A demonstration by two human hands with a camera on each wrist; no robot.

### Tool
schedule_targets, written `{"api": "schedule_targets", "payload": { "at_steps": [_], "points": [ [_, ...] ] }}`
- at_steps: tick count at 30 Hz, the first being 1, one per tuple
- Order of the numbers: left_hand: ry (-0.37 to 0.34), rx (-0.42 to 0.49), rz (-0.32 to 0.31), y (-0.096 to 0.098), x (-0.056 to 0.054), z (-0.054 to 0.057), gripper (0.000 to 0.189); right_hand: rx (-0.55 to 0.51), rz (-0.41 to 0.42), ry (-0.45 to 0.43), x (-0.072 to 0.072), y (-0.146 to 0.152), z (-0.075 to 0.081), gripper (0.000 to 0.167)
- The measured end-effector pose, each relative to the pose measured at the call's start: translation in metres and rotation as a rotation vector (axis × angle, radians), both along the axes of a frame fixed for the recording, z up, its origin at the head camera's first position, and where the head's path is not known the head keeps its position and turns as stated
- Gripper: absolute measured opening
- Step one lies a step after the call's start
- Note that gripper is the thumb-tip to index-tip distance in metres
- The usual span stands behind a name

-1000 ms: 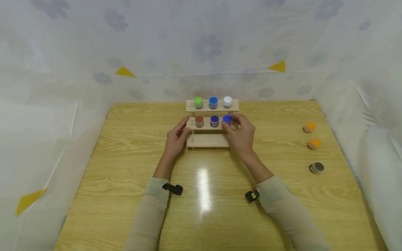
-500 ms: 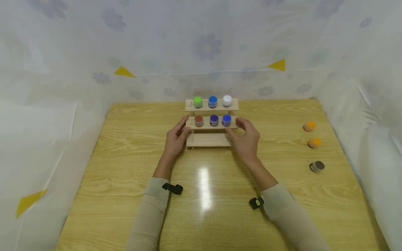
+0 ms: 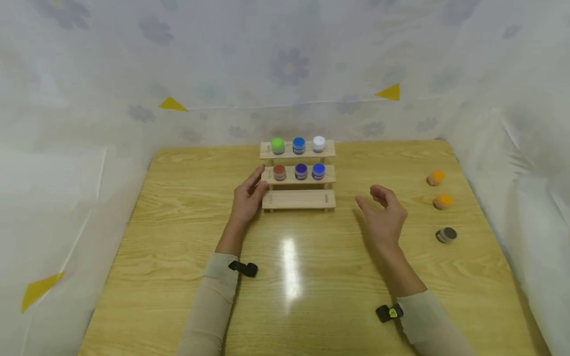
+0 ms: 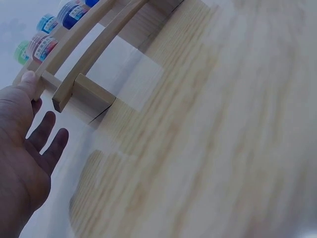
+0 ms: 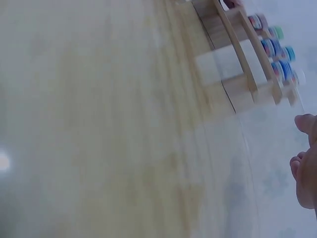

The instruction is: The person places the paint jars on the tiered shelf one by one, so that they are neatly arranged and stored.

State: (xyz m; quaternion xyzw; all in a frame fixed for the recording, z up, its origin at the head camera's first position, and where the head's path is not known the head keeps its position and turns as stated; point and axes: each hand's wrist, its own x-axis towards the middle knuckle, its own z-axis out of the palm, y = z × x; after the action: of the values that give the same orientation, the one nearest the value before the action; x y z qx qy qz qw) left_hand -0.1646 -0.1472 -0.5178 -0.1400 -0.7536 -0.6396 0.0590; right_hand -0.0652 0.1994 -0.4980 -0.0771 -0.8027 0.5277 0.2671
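Note:
A three-tier wooden display rack [image 3: 298, 200] stands at the table's back middle. On its top tier are a green-lidded paint jar [image 3: 278, 146], a blue-lidded jar [image 3: 299, 145] and a white-lidded jar [image 3: 318, 144]. The middle tier bears a brown-lidded jar [image 3: 279, 172], a purple-lidded jar [image 3: 301, 171] and a bright blue-lidded jar [image 3: 318, 171]. My left hand [image 3: 246, 200] holds the middle tier's left end, thumb [image 4: 29, 78] against the board. Right of the rack, over the table, my right hand [image 3: 386, 220] is empty, its thumb and fingers apart.
Along the table's right side stand two orange-lidded jars [image 3: 436, 178] and a dark-lidded jar [image 3: 447, 235]. A flower-patterned sheet [image 3: 289, 69] hangs behind the wooden table [image 3: 311, 306]. The rack's lowest tier is bare.
My right hand has let go of the bright blue-lidded jar on the middle tier and moved right and toward me. The left hand stays at the rack's end.

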Motion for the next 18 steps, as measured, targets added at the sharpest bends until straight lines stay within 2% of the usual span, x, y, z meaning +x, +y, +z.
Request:
{"api": "schedule_targets", "payload": {
  "at_steps": [1, 2, 8, 10, 14, 18],
  "points": [
    [-0.003, 0.002, -0.003, -0.001, -0.002, -0.004, 0.049, -0.023, -0.019, -0.033, 0.005, 0.005, 0.000, 0.046],
    [-0.003, 0.003, -0.004, -0.001, -0.001, -0.003, 0.048, -0.042, -0.038, -0.064, 0.010, 0.012, 0.000, 0.046],
    [-0.026, -0.002, -0.010, 0.004, 0.011, 0.021, 0.048, -0.125, -0.126, -0.226, 0.037, 0.050, -0.005, 0.047],
    [-0.028, 0.003, -0.007, 0.003, 0.011, 0.020, 0.048, -0.154, -0.141, -0.263, 0.046, 0.060, -0.005, 0.048],
    [-0.019, 0.003, -0.015, 0.004, 0.010, 0.020, 0.048, -0.180, -0.186, -0.268, 0.062, 0.078, -0.006, 0.045],
    [-0.029, -0.006, 0.007, 0.004, 0.011, 0.020, 0.048, -0.162, -0.228, -0.305, 0.075, 0.092, -0.007, 0.045]
  ]
}}
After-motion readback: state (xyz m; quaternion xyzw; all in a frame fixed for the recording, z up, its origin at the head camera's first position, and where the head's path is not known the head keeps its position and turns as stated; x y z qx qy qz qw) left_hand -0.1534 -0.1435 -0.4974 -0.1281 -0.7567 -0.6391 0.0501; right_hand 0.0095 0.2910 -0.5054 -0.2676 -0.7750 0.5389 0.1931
